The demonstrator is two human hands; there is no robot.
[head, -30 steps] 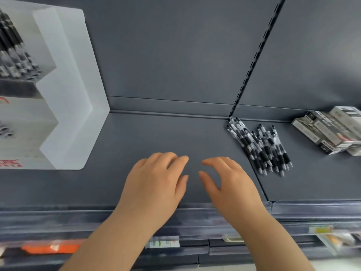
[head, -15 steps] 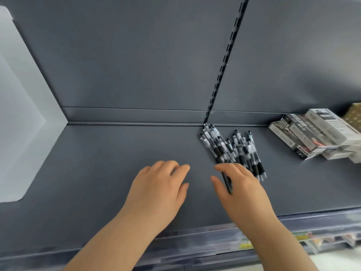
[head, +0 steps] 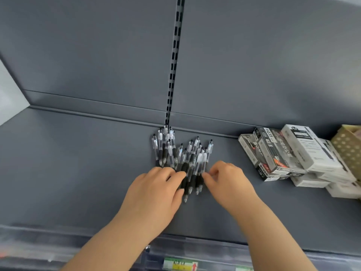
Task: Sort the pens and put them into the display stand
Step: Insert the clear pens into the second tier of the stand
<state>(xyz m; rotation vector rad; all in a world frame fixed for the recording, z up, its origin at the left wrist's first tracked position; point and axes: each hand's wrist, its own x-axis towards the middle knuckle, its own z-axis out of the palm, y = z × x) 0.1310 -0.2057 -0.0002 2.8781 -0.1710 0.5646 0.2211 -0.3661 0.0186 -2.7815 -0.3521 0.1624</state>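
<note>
- Pens (head: 183,159): loose heap of black/clear click pens on the dark grey shelf (head: 78,173), mid-frame. Farthest ends reach the back lip below the slotted upright (head: 175,55).
- Long axis: roughly near–far for the whole heap. Tips point near, clicker ends far. Two loose clumps: left one sits farther back, right one nearer and fanned.
- Left hand (head: 154,192): grip narrow, fingers + thumb curled round the left flank of the nearer clump, at the black rubber sections.
- Right hand (head: 228,182): fingertips bent, touching the right flank of the same clump. Pinching or just pushing, can't tell (blurred).
- Key relation: nearer clump lies betw. the two grips, just far of both palms, hands about equally near. Far-left clump is closer to the left hand and untouched.
- Judgement: step = squeezing pens into one parallel bundle before the lift. Nothing off the shelf yet.
- White panel (head: 9,98) at the far-left frame edge, well apart from the pens. Prob. a side of the display stand, unconfirmed. If so, the carry goes left.
- Pen boxes (head: 289,153) stacked to the right, near the heap, not touching it.
- Risk: round barrels may roll or slip out of a sideways squeeze.
</note>
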